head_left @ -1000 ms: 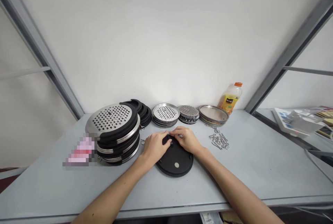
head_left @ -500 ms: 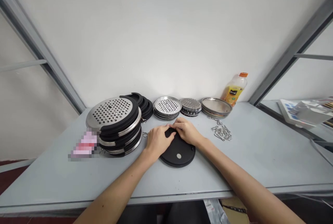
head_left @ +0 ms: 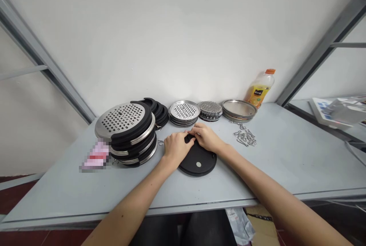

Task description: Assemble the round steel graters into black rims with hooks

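Note:
A round black disc (head_left: 198, 161) with a small silver stud in its middle lies flat on the grey table (head_left: 286, 162). My left hand (head_left: 176, 148) rests on the disc's far left edge with fingers curled. My right hand (head_left: 206, 137) sits on its far right edge, fingers bent and pinched together against my left fingertips. Something small and metallic seems to be between the fingertips, but I cannot make it out.
A stack of black-rimmed perforated steel discs (head_left: 127, 129) stands at left, black rings (head_left: 158, 111) behind it. Further back lie perforated steel plates (head_left: 184, 111), a grater-like stack (head_left: 210, 109) and plain steel plates (head_left: 239, 109). Loose metal clips (head_left: 244, 137) and a juice bottle (head_left: 259, 89) are at right.
The camera has tilted down, so everything sits higher in view. Both hands stay together at the disc's far edge, with only slight finger movement.

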Available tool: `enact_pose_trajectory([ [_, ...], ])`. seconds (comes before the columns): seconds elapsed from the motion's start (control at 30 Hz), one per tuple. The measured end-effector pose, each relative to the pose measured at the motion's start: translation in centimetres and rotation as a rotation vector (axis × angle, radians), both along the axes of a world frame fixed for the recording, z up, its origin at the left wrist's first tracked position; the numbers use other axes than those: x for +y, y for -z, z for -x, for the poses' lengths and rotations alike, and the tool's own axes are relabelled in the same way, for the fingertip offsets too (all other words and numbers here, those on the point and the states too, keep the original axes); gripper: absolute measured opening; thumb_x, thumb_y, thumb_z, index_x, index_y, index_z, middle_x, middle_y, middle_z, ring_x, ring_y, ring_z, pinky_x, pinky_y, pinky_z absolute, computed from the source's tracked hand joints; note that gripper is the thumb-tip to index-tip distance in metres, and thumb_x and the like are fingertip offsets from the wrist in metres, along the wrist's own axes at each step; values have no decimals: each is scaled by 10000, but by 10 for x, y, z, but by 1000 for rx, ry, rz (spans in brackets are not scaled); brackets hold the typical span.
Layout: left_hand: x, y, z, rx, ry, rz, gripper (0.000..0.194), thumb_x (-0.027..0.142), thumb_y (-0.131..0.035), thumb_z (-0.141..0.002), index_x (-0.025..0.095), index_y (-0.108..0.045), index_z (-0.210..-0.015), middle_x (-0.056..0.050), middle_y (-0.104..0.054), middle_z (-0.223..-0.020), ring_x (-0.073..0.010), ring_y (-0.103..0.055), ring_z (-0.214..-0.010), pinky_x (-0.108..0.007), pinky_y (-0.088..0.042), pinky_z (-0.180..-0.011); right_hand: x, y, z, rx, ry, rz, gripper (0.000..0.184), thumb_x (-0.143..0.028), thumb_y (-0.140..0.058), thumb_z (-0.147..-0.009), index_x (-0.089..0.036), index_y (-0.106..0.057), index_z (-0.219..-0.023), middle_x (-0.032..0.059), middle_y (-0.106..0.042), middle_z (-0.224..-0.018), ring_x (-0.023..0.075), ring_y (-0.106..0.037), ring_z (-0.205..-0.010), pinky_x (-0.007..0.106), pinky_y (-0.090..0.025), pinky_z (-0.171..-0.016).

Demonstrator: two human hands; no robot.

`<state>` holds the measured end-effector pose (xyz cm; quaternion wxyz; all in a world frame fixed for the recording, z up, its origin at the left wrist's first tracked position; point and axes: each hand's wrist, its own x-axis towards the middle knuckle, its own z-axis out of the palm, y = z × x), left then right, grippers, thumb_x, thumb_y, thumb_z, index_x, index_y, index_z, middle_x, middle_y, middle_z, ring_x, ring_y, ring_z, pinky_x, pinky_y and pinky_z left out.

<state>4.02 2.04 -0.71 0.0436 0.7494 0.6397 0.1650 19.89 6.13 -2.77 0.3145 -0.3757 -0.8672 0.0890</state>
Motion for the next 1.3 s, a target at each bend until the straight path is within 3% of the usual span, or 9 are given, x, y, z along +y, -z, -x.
enact_pose_trajectory([
  [0.37, -5, -9, -20, 48, -40, 87, 253, 325, -488, -903, 189, -680, -998, -119, -707, -878, -286, -677, -837, -363, -481, -737, -2, -1, 1, -1, 37, 19, 257, -62, -445, -836, -165, -670, -767, 59, -555, -742, 183, -521, -728, 284, -423, -675],
  [0.87, -6, -6, -22, 95, 71, 35, 286, 248, -426, -922, 176, -639, -1097, -122, -699, -952, -271, -673, -874, -348, -489, -747, -6, 3, -6, 63, 132, 63, 245, -33, -461, -796, -167, -655, -731, 48, -575, -718, 177, -543, -702, 278, -429, -665],
  [1.13, -5, -5, -22, 55, 114, 15, 352, 246, -460, -909, 215, -568, -1243, -91, -702, -1018, -257, -674, -879, -332, -492, -744, -3, 3, -18, 198, 140, 162, 233, -46, -488, -764, -169, -679, -818, 51, -656, -787, 178, -614, -748, 297, -486, -714],
  [1.3, -7, -7, -20, 8, 94, 33, 351, 260, -476, -905, 246, -567, -1244, -77, -708, -1013, -259, -671, -911, -337, -486, -779, 3, -1, -25, 269, 78, 315, 174, -169, -549, -809, -169, -710, -875, 69, -718, -889, 201, -654, -826, 327, -516, -749],
])
